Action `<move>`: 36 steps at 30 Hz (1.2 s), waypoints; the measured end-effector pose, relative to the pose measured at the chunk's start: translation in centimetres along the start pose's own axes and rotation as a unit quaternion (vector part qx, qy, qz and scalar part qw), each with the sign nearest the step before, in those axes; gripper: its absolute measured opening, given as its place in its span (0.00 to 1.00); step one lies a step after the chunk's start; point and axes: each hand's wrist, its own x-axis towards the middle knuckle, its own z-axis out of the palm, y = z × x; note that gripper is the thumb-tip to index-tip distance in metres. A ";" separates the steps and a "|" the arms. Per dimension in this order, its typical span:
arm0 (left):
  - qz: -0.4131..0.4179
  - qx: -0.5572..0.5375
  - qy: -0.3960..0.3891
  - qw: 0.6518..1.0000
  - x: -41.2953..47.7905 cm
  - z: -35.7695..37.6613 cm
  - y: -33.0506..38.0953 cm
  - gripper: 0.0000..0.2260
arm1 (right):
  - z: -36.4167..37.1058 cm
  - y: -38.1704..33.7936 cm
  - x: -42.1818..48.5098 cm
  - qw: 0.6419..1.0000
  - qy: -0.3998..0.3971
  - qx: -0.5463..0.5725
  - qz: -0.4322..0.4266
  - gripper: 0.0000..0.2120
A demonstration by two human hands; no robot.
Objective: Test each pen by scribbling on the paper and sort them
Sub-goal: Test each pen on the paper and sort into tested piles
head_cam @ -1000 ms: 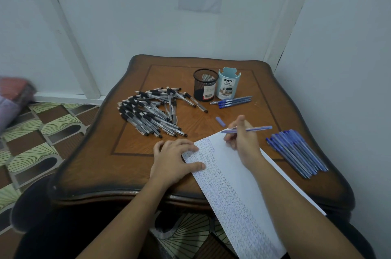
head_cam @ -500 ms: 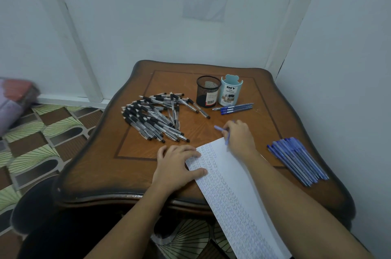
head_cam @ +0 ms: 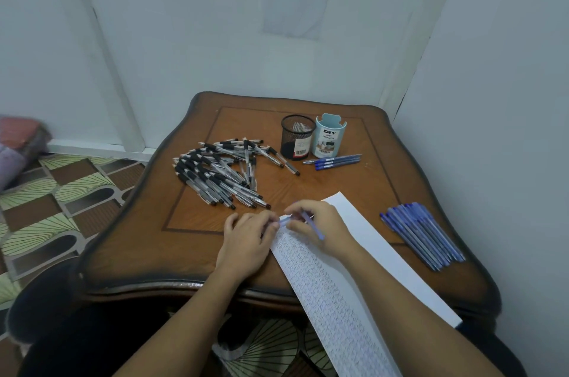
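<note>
The pen (head_cam: 314, 227) sits in the right hand (head_cam: 326, 232), fingers curled round its barrel, above the paper's (head_cam: 363, 256) top left corner on the surface (head_cam: 308, 185) — its long axis runs upper left to lower right, the pale upper end pointing at the left hand (head_cam: 246, 241). The left fingers (head_cam: 269, 219) are bent and meet that end, just beside the right fingertips; whether they pinch it or only touch I cannot tell. The next move, likely capping or uncapping, works along that line — the left hand is nearer the free end.
</note>
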 end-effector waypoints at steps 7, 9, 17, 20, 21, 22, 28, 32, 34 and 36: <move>-0.028 -0.081 0.023 0.996 0.0 -0.1 -0.1 0.06 | -1.0 -0.7 -0.4 0.944 0.109 0.273 0.148 0.12; -0.028 -0.084 0.026 0.996 0.1 -0.1 -0.2 0.06 | -1.0 -0.7 -0.7 0.939 0.096 0.288 0.162 0.09; -0.034 -0.101 0.023 0.994 0.1 -0.1 -0.2 0.05 | -0.6 -0.7 -0.9 0.943 0.073 0.278 0.166 0.09; -0.044 -0.119 0.022 0.992 0.1 -0.2 -0.3 0.05 | -1.1 -0.7 -0.9 0.939 0.084 0.289 0.163 0.10; -0.046 -0.122 0.022 0.991 0.2 -0.3 -0.3 0.06 | -1.4 -0.7 -0.9 0.938 0.089 0.292 0.162 0.11; -0.048 -0.125 0.021 0.991 0.2 -0.3 -0.4 0.06 | -1.5 -0.7 -0.9 0.938 0.092 0.293 0.160 0.11; -0.053 -0.139 0.016 0.989 0.3 -0.3 -0.3 0.05 | -1.4 -0.4 -0.8 0.938 0.062 0.313 0.133 0.09; -0.062 -0.159 0.018 0.985 0.4 -0.2 -0.4 0.05 | -1.7 0.0 -0.9 0.937 0.058 0.319 0.128 0.07; -0.058 -0.161 0.016 0.985 0.4 -0.2 -0.3 0.05 | -1.6 -0.2 -1.1 0.936 0.045 0.323 0.133 0.05; -0.054 -0.167 0.016 0.984 0.4 -0.3 -0.2 0.05 | -1.2 -0.5 -1.1 0.930 0.028 0.338 0.141 0.04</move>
